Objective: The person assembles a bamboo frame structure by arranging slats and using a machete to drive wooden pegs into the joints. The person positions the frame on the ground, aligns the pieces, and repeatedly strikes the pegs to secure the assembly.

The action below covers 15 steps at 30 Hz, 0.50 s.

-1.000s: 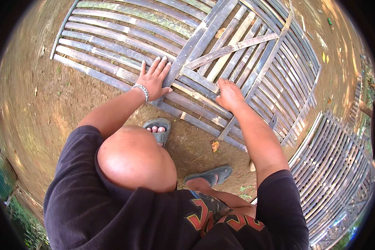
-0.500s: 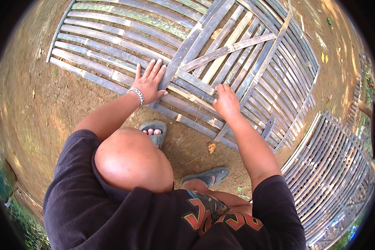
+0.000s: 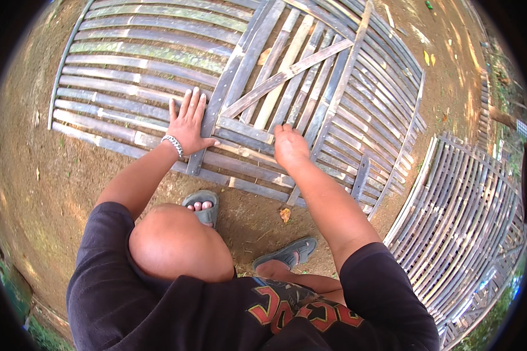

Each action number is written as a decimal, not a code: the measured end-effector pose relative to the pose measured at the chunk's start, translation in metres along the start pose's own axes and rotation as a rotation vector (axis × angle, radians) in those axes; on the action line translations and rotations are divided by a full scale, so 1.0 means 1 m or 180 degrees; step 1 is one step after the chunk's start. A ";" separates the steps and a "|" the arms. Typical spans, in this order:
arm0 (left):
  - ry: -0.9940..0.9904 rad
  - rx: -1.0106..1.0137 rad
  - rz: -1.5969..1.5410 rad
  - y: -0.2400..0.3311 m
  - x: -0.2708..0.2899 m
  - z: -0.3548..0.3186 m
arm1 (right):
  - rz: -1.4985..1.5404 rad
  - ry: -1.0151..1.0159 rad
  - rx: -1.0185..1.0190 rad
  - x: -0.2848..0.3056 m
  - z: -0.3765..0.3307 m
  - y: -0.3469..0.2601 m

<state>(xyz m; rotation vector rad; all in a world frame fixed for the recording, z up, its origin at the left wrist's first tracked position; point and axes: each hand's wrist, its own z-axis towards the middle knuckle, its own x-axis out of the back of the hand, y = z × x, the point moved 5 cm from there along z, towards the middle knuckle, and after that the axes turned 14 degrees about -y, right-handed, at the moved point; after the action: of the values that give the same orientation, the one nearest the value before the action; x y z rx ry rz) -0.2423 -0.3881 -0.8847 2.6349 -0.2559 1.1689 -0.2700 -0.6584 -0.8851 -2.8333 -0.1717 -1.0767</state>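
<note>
A large panel of weathered grey bamboo slats (image 3: 152, 61) lies on the ground in front of me. My left hand (image 3: 186, 130) rests flat on its slats, fingers spread, the thumb reaching over a wider upright strip (image 3: 215, 105). Within the panel is a framed section with lengthwise slats, a diagonal brace (image 3: 287, 77) and a short bamboo crosspiece (image 3: 245, 128). My right hand (image 3: 290, 146) is closed at the right end of that crosspiece, its fingers curled over the slat ends there. Exactly how the fingertips grip is hidden beneath the hand.
A second bamboo slat panel (image 3: 457, 216) lies at the right. A loose dark bamboo piece (image 3: 361, 175) sits on the panel's right part. My sandalled feet (image 3: 202, 206) stand on brown dirt (image 3: 70, 199) near the panel's close edge, by a dry leaf (image 3: 284, 215).
The view has shifted, so the panel and both hands sit farther left in the picture. My left hand stays on the same slats; my right hand's fingers have turned slightly at the crosspiece end.
</note>
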 end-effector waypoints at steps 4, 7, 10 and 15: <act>-0.0329 0.0183 0.0258 0.006 0.008 0.001 | 0.0107 -0.0272 -0.0017 0.009 0.003 0.000; -0.0340 0.0194 0.0184 0.008 0.010 0.004 | 0.0142 -0.0327 0.0106 0.015 0.005 0.000; -0.0404 0.0211 0.0142 0.008 0.012 0.003 | 0.0121 -0.0320 0.0345 0.022 0.004 0.000; -0.0463 0.0140 0.0064 0.006 0.012 0.003 | 0.0010 -0.0542 0.0542 0.042 -0.017 -0.003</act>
<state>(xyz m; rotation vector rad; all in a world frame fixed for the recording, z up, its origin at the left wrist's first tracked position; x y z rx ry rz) -0.2337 -0.3960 -0.8771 2.7662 -0.2872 1.0008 -0.2502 -0.6554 -0.8448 -2.7671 -0.2595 -0.7784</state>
